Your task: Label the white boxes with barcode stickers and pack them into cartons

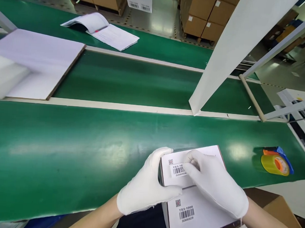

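Note:
Two white boxes lie at the table's front edge, a smaller upper box (pixel 209 152) and a nearer box (pixel 200 220) with a printed TS3-1000 barcode. On the upper box sits a white barcode label (pixel 178 171). My left hand (pixel 150 182), in a white glove, grips the left side of the upper box, its thumb along the front edge. Gloved too, my right hand (pixel 212 181) rests over that box with thumb and forefinger pinched at the label's right end, covering part of its print.
A yellow tape roll in a dispenser (pixel 276 163) stands at the right. Behind are a conveyor (pixel 133 82), a white post (pixel 223 56), a white board (pixel 47 59) and an open booklet (pixel 113 36). An open carton (pixel 278 211) is below right.

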Motion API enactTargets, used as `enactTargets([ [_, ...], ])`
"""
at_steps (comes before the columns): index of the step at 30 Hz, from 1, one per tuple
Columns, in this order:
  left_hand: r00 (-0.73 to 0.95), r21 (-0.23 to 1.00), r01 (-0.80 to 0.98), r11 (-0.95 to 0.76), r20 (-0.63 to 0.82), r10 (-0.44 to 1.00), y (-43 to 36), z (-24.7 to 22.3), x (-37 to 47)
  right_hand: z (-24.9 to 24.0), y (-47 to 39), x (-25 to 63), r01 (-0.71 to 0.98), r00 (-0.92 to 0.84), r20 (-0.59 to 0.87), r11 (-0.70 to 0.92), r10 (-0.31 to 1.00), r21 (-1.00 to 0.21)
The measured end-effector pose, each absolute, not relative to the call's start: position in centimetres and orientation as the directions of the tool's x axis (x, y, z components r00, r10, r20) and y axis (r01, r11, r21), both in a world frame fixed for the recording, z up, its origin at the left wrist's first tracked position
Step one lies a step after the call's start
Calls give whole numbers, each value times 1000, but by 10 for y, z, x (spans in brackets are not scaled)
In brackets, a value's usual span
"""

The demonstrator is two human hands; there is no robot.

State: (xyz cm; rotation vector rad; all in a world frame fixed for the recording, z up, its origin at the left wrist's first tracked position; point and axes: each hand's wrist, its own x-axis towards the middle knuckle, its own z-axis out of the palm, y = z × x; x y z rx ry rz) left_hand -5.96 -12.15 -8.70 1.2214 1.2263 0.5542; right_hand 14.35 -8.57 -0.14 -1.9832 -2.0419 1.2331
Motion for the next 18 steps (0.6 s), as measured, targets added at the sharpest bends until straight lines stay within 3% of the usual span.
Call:
enactTargets([
  [7, 308, 947, 242, 210, -280, 909, -122, -95, -61, -9, -89, 141, 861, -152, -480, -122, 864, -493],
  [18, 342, 906, 263, 332, -409, 846, -122, -92, -61, -10, -90, 139, 867, -157, -449, -95, 879, -489],
])
